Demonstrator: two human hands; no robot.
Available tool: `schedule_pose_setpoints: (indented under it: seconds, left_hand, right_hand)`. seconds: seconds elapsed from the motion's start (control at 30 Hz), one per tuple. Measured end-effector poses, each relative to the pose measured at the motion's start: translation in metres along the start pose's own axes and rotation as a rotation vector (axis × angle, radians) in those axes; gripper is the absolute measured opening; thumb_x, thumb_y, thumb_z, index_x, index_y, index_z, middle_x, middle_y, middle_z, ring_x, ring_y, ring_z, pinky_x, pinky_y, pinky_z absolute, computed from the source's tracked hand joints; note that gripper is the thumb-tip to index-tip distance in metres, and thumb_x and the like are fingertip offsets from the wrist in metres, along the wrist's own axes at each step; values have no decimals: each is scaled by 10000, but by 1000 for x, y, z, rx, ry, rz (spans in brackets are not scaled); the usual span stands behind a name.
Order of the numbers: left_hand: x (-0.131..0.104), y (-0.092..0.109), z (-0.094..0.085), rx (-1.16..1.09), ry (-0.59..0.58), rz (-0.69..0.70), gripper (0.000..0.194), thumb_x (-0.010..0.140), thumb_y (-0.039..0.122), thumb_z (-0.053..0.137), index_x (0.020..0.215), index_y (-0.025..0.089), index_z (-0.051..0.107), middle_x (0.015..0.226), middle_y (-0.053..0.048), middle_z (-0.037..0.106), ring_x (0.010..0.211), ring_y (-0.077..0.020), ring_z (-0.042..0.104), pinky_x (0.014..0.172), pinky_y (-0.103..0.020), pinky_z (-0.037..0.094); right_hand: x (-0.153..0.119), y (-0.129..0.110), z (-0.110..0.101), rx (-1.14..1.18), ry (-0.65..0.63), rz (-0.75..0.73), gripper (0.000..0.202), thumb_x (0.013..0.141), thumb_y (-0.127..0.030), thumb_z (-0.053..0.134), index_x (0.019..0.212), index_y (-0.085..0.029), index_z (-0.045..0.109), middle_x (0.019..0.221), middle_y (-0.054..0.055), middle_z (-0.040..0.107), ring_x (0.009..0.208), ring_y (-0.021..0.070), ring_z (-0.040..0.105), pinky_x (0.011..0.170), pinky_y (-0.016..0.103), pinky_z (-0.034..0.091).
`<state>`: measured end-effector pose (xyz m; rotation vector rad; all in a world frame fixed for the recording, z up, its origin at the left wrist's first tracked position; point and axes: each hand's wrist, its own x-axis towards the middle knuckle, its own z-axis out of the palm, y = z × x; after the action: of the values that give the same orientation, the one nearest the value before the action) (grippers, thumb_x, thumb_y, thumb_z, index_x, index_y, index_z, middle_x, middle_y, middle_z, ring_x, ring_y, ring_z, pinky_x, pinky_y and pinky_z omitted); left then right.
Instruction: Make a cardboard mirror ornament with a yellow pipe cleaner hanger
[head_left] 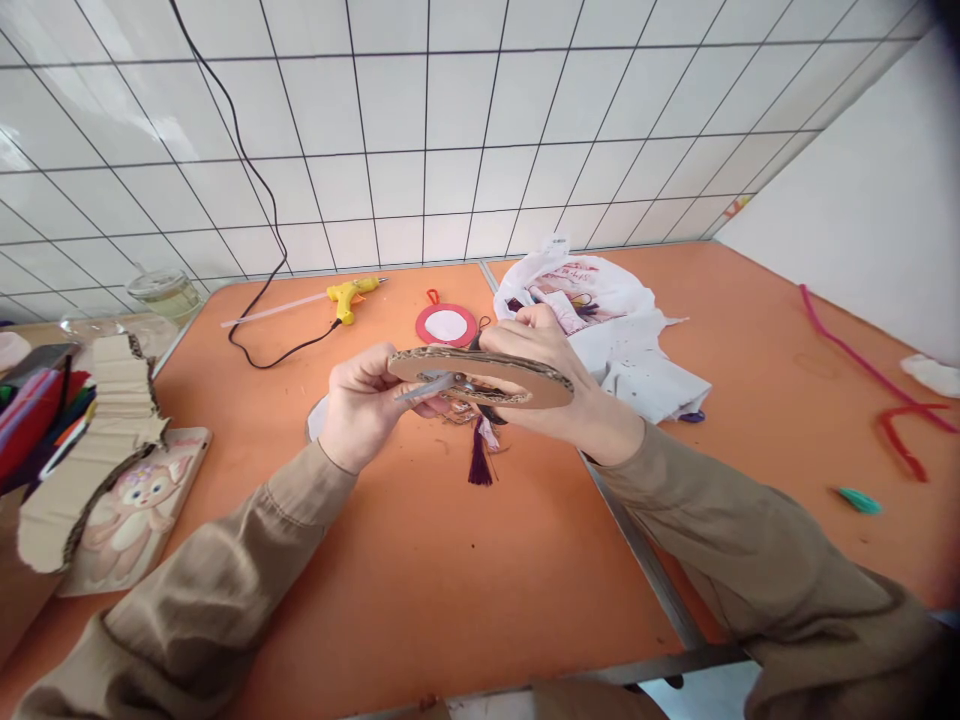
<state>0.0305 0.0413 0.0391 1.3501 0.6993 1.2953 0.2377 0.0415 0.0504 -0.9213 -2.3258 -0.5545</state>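
My left hand [364, 400] grips the left edge of a cardboard ring [525, 378], which is held up over the table and seen nearly edge-on. Behind the ring, my right hand [540, 350] is closed round the dark handles of a pair of scissors [450, 382]. The blades pass through the ring's opening and point left, toward my left hand. Part of the handles and most right fingers are hidden by the ring. Below, a dark purple tassel [480, 460] lies on the orange table beside cardboard scraps.
A yellow glue gun [349, 298] with a black cord lies at the back left. A red-rimmed disc [446, 325] and a white plastic bag [615, 290] are behind my hands. Torn cardboard [112, 420] lies left; pipe cleaners [862, 350] lie right.
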Motion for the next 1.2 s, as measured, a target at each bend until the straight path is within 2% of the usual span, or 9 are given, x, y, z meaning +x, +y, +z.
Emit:
schedule_pose_setpoints:
  seconds: [0.17, 0.3, 0.47, 0.67, 0.8, 1.0, 1.2]
  left_hand:
    - [1, -2, -1, -41, -42, -22, 271, 649, 341, 902, 700, 144, 722, 630, -55, 761, 534, -229, 736, 471, -281, 620]
    - [1, -4, 0, -74, -32, -35, 200, 674, 268, 887, 737, 146, 741, 650, -39, 771, 540, -209, 739, 469, -244, 611]
    - [-1, -5, 4, -58, 24, -31, 113, 707, 183, 851, 747, 142, 754, 653, -29, 772, 538, -178, 735, 473, -207, 602]
    - [-2, -1, 6, -5, 57, -43, 116, 694, 166, 853, 731, 141, 746, 638, -28, 766, 537, -182, 736, 465, -204, 600]
    - [-2, 0, 6, 3, 63, -42, 134, 679, 182, 862, 717, 140, 740, 629, -33, 761, 526, -193, 732, 455, -223, 601]
    - [-2, -4, 4, 19, 51, -41, 135, 682, 189, 859, 728, 143, 741, 634, -36, 761, 534, -201, 734, 470, -248, 611]
    - [-2, -6, 1, 4, 30, -48, 127, 686, 181, 860, 733, 141, 749, 630, -35, 759, 539, -195, 735, 477, -240, 610]
  right_hand:
    - [3, -2, -7, 21, -58, 21, 228, 900, -197, 540, 673, -212, 528, 685, 2, 510, 649, 148, 411, 722, 379, 285]
    - [4, -1, -6, 51, -28, 27, 177, 871, -174, 527, 699, -212, 534, 728, 9, 546, 680, 158, 452, 742, 383, 287]
    - [5, -2, -6, 53, -154, 147, 197, 923, -211, 511, 727, -217, 524, 752, 7, 569, 691, 158, 452, 787, 393, 298]
    - [10, -7, -12, 66, -277, 181, 337, 982, -303, 465, 659, -211, 500, 708, 8, 533, 682, 158, 420, 810, 398, 303]
    - [12, -8, -16, 76, -323, 194, 331, 982, -250, 441, 664, -214, 526, 703, 13, 534, 694, 161, 423, 815, 404, 295]
    - [9, -6, -11, 90, -278, 186, 287, 952, -217, 445, 676, -203, 521, 680, -1, 523, 646, 136, 384, 784, 395, 290]
    - [6, -3, -5, 91, -208, 185, 324, 965, -349, 478, 671, -212, 467, 615, -22, 481, 605, 131, 335, 754, 396, 278]
